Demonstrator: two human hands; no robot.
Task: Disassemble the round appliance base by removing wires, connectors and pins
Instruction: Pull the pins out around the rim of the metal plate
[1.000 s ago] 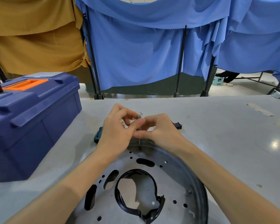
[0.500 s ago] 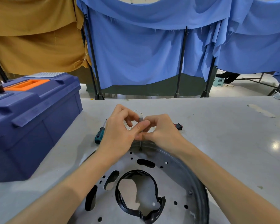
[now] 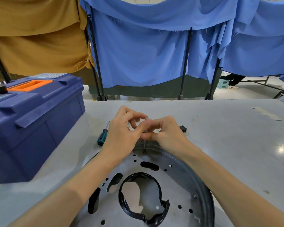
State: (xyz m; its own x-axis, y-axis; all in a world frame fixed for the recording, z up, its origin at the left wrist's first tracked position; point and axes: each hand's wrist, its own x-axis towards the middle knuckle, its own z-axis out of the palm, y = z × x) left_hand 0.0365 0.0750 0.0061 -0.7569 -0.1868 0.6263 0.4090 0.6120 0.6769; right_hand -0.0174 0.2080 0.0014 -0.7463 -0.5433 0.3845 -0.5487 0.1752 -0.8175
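Grey table (image 3: 228,145) holds the round base (image 3: 179,177) before blue curtains (image 3: 138,59).

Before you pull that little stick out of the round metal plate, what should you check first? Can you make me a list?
1. Grip: left hand and right hand both pinch the pin with their fingers: ok.
2. Pin loose enough to lift: cannot tell; its lower end meets the far rim of the round base.
3. Round base lying flat on the table: ok.
4. Screwdriver close by, beside the left hand: ok.
5. Black connector out of the way on the table: ok.
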